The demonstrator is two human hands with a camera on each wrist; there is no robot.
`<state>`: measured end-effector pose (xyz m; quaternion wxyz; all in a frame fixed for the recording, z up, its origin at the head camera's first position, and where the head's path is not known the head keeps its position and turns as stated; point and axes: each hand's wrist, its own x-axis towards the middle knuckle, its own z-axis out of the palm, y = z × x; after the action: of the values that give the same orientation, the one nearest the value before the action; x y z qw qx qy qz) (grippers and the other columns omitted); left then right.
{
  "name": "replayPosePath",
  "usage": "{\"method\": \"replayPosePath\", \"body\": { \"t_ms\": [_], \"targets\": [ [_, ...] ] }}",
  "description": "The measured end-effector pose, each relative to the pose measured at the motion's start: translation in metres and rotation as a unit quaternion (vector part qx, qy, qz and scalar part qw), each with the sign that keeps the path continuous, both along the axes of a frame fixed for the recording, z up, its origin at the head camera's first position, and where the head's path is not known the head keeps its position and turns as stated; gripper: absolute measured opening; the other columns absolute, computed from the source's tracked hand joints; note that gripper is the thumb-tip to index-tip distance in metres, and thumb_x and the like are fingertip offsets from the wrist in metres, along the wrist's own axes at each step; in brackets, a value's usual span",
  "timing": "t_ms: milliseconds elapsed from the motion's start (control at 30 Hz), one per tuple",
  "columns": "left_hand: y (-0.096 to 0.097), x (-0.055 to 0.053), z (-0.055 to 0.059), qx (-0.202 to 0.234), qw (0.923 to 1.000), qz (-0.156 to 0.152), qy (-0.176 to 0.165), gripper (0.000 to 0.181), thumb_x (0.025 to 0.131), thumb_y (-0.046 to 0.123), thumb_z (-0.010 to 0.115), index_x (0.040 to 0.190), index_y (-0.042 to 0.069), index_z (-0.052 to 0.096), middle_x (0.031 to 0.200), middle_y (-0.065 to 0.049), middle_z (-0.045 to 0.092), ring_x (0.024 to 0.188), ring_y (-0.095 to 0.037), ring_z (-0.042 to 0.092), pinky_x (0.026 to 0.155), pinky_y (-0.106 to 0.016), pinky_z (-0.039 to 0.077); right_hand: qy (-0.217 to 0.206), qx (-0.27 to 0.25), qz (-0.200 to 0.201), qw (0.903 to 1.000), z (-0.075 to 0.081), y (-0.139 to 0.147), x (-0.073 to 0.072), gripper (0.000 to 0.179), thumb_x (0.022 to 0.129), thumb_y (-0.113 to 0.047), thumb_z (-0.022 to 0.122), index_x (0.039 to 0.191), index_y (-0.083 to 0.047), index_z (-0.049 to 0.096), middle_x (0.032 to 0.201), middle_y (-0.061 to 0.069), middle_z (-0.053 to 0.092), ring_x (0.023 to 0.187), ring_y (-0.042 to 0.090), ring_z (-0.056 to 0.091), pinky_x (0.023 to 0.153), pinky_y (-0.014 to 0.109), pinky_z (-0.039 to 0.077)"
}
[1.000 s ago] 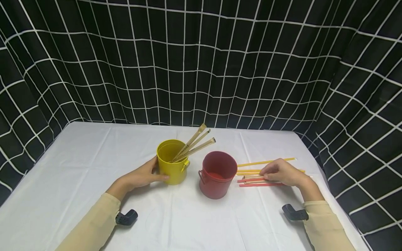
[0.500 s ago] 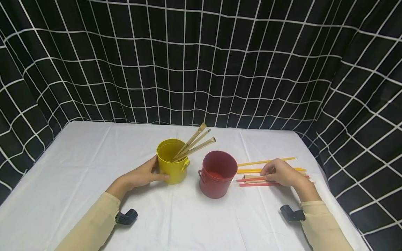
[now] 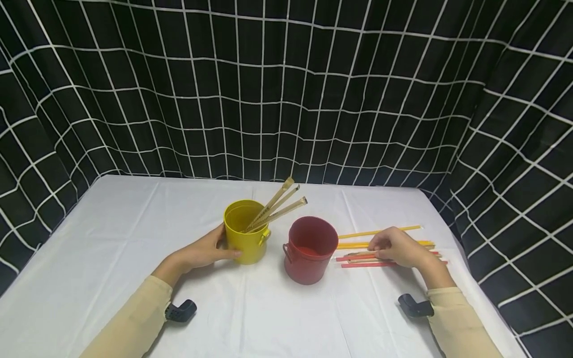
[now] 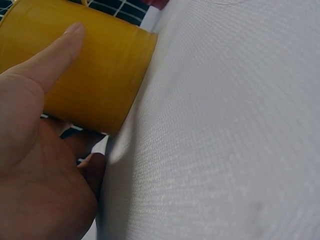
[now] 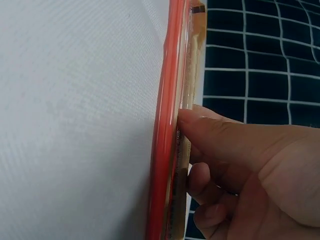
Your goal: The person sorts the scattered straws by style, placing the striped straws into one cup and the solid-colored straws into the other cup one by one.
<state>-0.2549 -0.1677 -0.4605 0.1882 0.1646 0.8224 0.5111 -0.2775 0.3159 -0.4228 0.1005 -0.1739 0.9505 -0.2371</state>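
Note:
My left hand (image 3: 197, 253) grips the side of a small yellow bucket (image 3: 245, 248), thumb across its near wall; its far fingers are partly hidden. Several brown paper-wrapped straws (image 3: 283, 210) lean out of this bucket to the right. At the right, my right hand (image 3: 403, 248) pinches a brown paper-wrapped straw (image 5: 192, 75) between thumb and fingers. Red straws (image 5: 162, 150) lie right alongside it, and the fingers cover part of the bundle. Yellow straws (image 3: 351, 245) lie just behind, passing under the hand in the head view.
Between the hands stands a red bucket (image 3: 305, 271), its handle hanging at the left. A white cloth (image 3: 277, 318) covers the table. Black curtains with a white grid (image 3: 277, 89) rise behind the table and along both sides.
My right hand has shifted slightly left, and the near straws have moved a little with it. The brown straw's left end now tilts differently. The left hand and both buckets stay put.

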Motion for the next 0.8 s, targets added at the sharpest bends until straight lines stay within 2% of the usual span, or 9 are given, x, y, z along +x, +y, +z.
{"method": "replayPosePath", "body": {
  "t_ms": [233,400,533,700,800],
  "targets": [
    [0.000,0.001,0.000,0.001,1.0000,0.000,-0.001,0.102,0.089,0.034,0.077,0.163,0.016,0.010,0.169,-0.015,0.020,0.158,-0.039,0.014,0.127,-0.064,0.007,0.009,0.009,0.012,0.9999,-0.001,-0.002,0.001,0.010,0.082,0.001,0.075,0.090,-0.005,0.077,0.090,0.007,0.075,0.083,0.013,0.060,0.078,0.033,0.052],
    [0.000,0.000,0.002,0.003,1.0000,-0.002,0.003,0.100,0.089,0.034,0.077,0.163,0.016,0.011,0.169,-0.015,0.022,0.157,-0.039,0.015,0.127,-0.064,0.008,0.011,0.013,-0.001,0.9999,0.005,-0.003,0.001,0.008,0.083,-0.002,0.077,0.088,-0.009,0.076,0.088,0.004,0.073,0.081,0.014,0.055,0.074,0.029,0.047],
    [0.000,0.000,0.003,-0.001,1.0000,-0.004,0.002,0.101,0.090,0.034,0.076,0.164,0.016,0.009,0.170,-0.015,0.018,0.158,-0.040,0.013,0.126,-0.065,0.008,0.012,0.013,-0.004,0.9998,0.012,-0.004,0.003,0.006,0.084,-0.005,0.076,0.087,-0.010,0.075,0.087,0.002,0.072,0.081,0.016,0.054,0.076,0.030,0.044],
    [0.000,0.001,0.003,0.000,1.0000,-0.004,-0.002,0.102,0.090,0.035,0.076,0.164,0.016,0.009,0.171,-0.014,0.016,0.158,-0.039,0.011,0.127,-0.065,0.008,0.046,0.005,-0.005,0.9989,0.026,-0.005,0.008,0.009,0.083,-0.002,0.076,0.087,-0.008,0.073,0.086,0.002,0.070,0.082,0.017,0.053,0.073,0.029,0.043],
    [0.000,0.002,0.003,-0.004,1.0000,-0.005,-0.002,0.101,0.090,0.036,0.076,0.163,0.015,0.009,0.170,-0.015,0.017,0.158,-0.040,0.012,0.126,-0.065,0.008,0.068,-0.006,-0.022,0.9974,0.033,-0.006,0.013,0.009,0.084,-0.002,0.075,0.089,-0.008,0.073,0.086,0.003,0.068,0.083,0.018,0.052,0.070,0.027,0.041]
  ]
}}
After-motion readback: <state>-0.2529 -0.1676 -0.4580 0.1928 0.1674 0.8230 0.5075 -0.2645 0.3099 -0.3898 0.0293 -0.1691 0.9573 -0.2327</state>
